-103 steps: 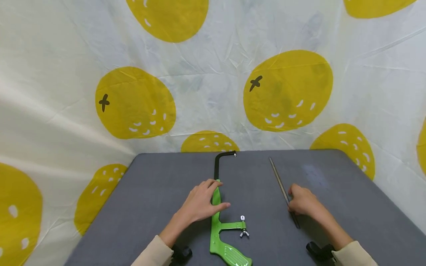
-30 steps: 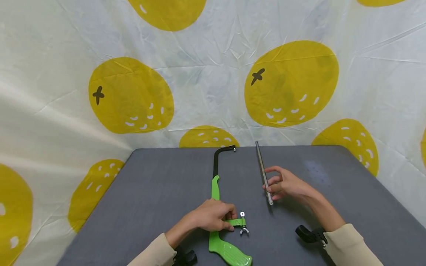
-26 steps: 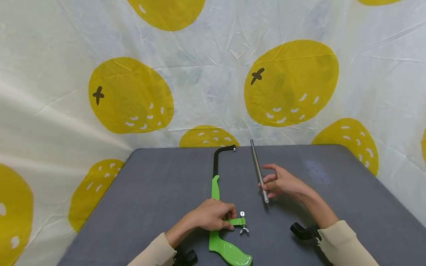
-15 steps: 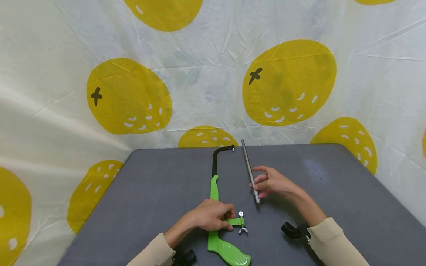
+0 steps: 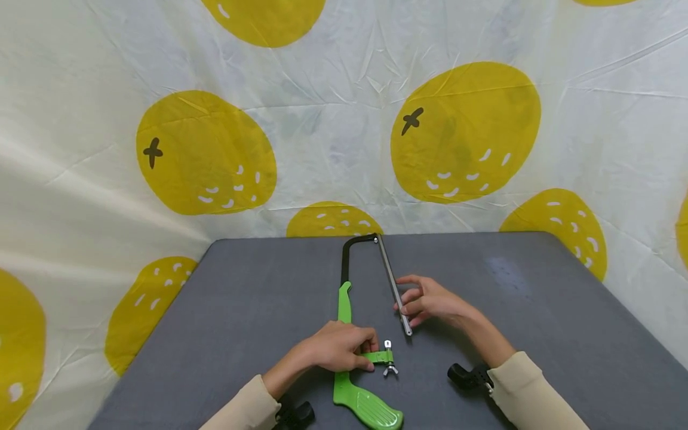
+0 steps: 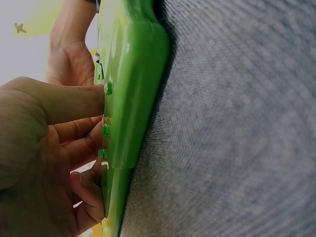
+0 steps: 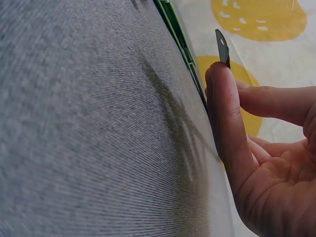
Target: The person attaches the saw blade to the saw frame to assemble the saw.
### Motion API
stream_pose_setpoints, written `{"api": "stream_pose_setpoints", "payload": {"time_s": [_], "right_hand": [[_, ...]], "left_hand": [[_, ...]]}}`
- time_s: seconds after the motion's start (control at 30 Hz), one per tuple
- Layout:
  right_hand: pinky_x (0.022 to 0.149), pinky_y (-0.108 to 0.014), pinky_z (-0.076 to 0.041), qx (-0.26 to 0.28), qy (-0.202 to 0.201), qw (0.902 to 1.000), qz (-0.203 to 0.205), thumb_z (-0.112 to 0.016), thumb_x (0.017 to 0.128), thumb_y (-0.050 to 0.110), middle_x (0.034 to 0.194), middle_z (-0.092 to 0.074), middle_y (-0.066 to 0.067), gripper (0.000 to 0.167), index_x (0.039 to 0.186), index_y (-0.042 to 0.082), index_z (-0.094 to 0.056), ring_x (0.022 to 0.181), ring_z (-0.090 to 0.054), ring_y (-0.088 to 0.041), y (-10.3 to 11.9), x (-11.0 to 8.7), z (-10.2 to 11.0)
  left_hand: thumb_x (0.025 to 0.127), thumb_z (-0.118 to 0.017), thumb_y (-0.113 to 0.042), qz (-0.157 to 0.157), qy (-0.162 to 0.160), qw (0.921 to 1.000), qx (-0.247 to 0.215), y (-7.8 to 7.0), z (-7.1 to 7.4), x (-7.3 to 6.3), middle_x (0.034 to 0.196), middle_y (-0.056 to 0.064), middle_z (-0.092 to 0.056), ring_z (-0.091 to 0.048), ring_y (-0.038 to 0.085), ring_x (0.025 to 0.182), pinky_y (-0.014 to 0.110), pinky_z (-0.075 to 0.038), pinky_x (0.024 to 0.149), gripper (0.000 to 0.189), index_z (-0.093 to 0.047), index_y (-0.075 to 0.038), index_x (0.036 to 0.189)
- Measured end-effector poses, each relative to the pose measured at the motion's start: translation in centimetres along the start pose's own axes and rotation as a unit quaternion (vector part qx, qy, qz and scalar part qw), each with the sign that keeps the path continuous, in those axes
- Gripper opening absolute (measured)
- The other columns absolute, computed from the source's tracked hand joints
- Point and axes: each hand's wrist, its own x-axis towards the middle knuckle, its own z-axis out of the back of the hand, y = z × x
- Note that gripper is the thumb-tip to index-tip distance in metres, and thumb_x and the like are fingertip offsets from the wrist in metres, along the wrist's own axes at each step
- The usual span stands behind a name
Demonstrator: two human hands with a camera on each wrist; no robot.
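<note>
A green hacksaw frame (image 5: 344, 304) with a black bent front arm lies on the grey table, its ribbed handle toward me. My left hand (image 5: 335, 346) grips the frame around its short green crossbar, just left of the bolt with a wing nut (image 5: 389, 361). In the left wrist view, the thumb (image 6: 79, 102) presses on the green body. My right hand (image 5: 432, 303) pinches a thin grey hacksaw blade (image 5: 389, 272) near its close end. The blade's far end overlaps the small pin (image 5: 375, 240) at the tip of the black arm. In the right wrist view, a holed blade end (image 7: 223, 47) sticks out past the thumb.
The grey table (image 5: 242, 298) runs back to a white curtain (image 5: 322, 149) printed with yellow fruit. A black wrist camera mount (image 5: 467, 377) sits under the right forearm, and another (image 5: 295, 415) under the left.
My right hand has picked the blade up off the table and carried it left to the frame's front arm. My left hand has slid down the frame to the crossbar and stayed there.
</note>
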Motion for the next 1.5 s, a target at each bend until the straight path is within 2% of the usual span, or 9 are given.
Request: {"api": "stream_pose_setpoints", "payload": {"time_s": [0.3, 1.5], "right_hand": [[0.064, -0.032, -0.061, -0.008, 0.004, 0.9999, -0.005, -0.067, 0.091, -0.006, 0.111, -0.073, -0.025, 0.082, 0.157, -0.009, -0.02, 0.079, -0.071, -0.016, -0.18, 0.08, -0.45], [0.066, -0.034, -0.062, -0.004, 0.011, 0.9999, -0.011, -0.066, 0.092, -0.006, 0.107, -0.073, -0.02, 0.081, 0.157, -0.009, -0.019, 0.078, -0.07, -0.016, -0.6, -0.25, -0.52]], "left_hand": [[0.094, -0.074, -0.045, 0.005, -0.01, 0.9998, 0.014, 0.0, -0.24, 0.02, 0.084, -0.021, -0.059, -0.053, -0.005, 0.067, 0.019, -0.043, 0.066, 0.018, -0.064, -0.034, 0.104], [0.094, -0.075, -0.044, 0.011, -0.006, 0.9999, 0.004, -0.56, -0.05, -0.17, 0.086, -0.02, -0.062, -0.055, -0.005, 0.069, 0.02, -0.043, 0.067, 0.018, -0.065, -0.033, 0.104]]}}
